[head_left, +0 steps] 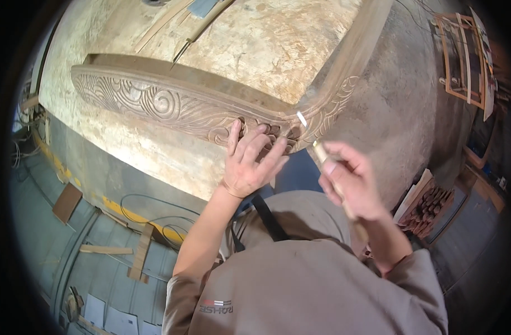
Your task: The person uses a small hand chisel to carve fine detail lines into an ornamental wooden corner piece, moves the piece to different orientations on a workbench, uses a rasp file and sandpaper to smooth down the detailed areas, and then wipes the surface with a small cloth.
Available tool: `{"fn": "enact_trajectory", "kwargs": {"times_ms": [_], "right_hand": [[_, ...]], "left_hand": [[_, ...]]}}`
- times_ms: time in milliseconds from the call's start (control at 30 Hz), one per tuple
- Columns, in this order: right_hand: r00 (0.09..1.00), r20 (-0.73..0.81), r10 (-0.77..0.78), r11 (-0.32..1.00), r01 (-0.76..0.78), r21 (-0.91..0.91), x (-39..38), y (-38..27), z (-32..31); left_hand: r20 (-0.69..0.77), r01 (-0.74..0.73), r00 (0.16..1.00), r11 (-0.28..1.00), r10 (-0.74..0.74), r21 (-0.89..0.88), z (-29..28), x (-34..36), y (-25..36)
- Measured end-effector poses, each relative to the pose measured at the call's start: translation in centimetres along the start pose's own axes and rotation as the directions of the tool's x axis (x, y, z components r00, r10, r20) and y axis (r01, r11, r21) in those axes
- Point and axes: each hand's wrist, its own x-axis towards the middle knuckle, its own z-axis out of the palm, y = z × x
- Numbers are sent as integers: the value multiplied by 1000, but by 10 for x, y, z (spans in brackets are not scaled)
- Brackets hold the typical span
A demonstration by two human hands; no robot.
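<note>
A carved brown wooden piece (160, 103) with swirling relief lies across the worktable, meeting another carved wooden length (350, 58) at a corner on the right. My left hand (252, 159) rests on its near edge, close to that corner. Its fingers are spread over the relief and partly cover the carved hollows. My right hand (353, 178), slightly blurred, is closed around the pale wooden handle of what looks like a carving chisel (321, 152). A bright glint in line with the handle, at the corner of the carving, looks like its blade.
A long-handled tool (202, 30) and thin wood strips (160, 25) lie farther back on the worn tabletop (266, 50). Cables (149, 204) hang by the near left edge. Wood offcuts (141, 254) lie on the floor; a stack of brown pieces (428, 204) stands right.
</note>
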Motion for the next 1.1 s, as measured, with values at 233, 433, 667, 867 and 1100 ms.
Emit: {"fn": "enact_trajectory", "kwargs": {"times_ms": [233, 433, 667, 867, 1100], "right_hand": [[994, -99, 51, 996, -42, 84, -8, 42, 43], [994, -103, 48, 990, -33, 141, -5, 44, 46], [968, 95, 230, 889, -249, 385, -11, 12, 43], [938, 41, 346, 875, -338, 346, -11, -9, 54], [980, -18, 201, 921, -182, 345, -8, 43, 66]], "left_hand": [[-7, -24, 1000, 990, 25, 138, 4, 3, 1], [-10, 9, 1000, 988, -7, 155, 7, 2, 0], [-14, 21, 1000, 993, -20, 114, 7, 4, -2], [11, 55, 998, 991, -56, 124, 6, 4, -1], [53, 48, 997, 994, -53, 95, 6, -1, -2]]}}
